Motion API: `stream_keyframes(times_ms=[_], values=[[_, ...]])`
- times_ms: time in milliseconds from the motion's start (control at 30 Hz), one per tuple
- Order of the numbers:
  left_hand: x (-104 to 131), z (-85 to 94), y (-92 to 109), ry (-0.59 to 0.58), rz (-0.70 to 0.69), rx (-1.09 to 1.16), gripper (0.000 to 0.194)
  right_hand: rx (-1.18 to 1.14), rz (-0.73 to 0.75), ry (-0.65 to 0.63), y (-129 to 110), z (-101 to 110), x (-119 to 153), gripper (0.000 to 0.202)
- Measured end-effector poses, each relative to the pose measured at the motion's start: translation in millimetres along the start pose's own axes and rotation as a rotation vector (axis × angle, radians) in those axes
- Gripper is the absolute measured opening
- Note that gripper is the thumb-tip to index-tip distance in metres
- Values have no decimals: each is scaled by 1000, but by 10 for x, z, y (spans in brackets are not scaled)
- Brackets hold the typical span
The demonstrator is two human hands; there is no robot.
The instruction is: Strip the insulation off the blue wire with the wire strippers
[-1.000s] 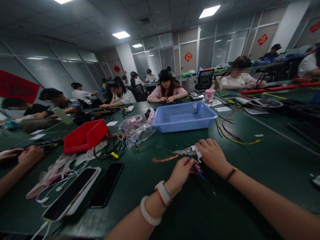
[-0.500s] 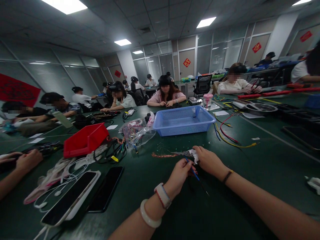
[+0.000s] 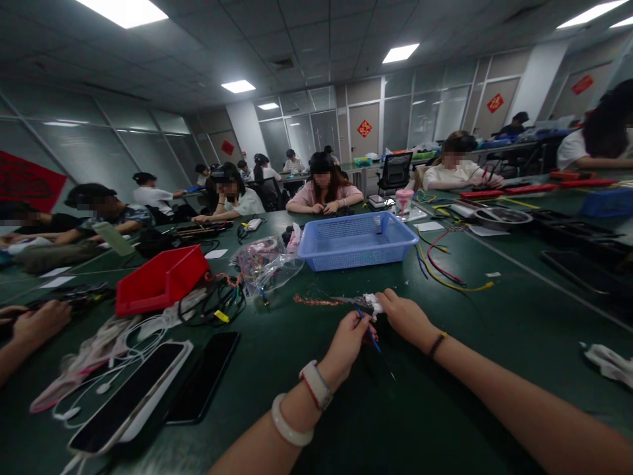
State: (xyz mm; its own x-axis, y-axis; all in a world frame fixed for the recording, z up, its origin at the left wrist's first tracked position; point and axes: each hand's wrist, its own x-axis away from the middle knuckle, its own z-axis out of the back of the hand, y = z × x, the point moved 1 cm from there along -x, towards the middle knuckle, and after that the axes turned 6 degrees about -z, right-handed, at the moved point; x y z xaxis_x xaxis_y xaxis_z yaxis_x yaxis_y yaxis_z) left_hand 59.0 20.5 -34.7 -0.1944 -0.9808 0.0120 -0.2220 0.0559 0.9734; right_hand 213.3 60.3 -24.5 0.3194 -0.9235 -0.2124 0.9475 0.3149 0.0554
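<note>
My left hand (image 3: 349,340) is closed in a pinch on a thin blue wire (image 3: 376,344), whose bare end slants down to the right. Just right of it, my right hand (image 3: 403,313) grips scissors (image 3: 350,301) with white wrapping (image 3: 372,302) around the handles. The blades point left, low over the table, and meet the blue wire's upper end; whether they are closed on it I cannot tell. Left of the blade tips lies a bundle of bare copper strands (image 3: 314,300). Fine wire scraps are scattered near it.
Beyond my hands stands a blue mesh basket (image 3: 356,254). To the left are a clear bag of wires (image 3: 267,264), a red bin (image 3: 161,280), and two phones (image 3: 131,396) with white earphones. Coloured cables (image 3: 445,272) lie right. A co-worker's hand (image 3: 42,326) is at far left.
The whole view has shifted slightly, moving things a little to the left. Both hands keep their holds on the blue wire and scissors, with little other visible change.
</note>
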Motion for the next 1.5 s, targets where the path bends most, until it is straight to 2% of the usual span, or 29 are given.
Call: stream_keyframes(times_ms=[533, 733, 933, 1067, 1300, 1500], values=[[117, -75, 116, -178, 78, -149, 28, -222, -76, 147, 189, 64, -3, 42], [128, -74, 119, -182, -18, -343, 27, -411, -79, 246, 297, 18, -33, 54], [148, -50, 242, -182, -153, -499, 17, -394, -25, 353, 408, 28, -66, 60], [154, -9, 306, -216, -202, -634, 22, -323, 4, 360, 488, 32, -73, 62], [124, 91, 276, -215, -256, -813, 32, -237, 23, 382, 547, 87, -68, 63], [109, 113, 344, -189, -280, -859, 30, -216, -123, 257, 437, 129, -30, 58]])
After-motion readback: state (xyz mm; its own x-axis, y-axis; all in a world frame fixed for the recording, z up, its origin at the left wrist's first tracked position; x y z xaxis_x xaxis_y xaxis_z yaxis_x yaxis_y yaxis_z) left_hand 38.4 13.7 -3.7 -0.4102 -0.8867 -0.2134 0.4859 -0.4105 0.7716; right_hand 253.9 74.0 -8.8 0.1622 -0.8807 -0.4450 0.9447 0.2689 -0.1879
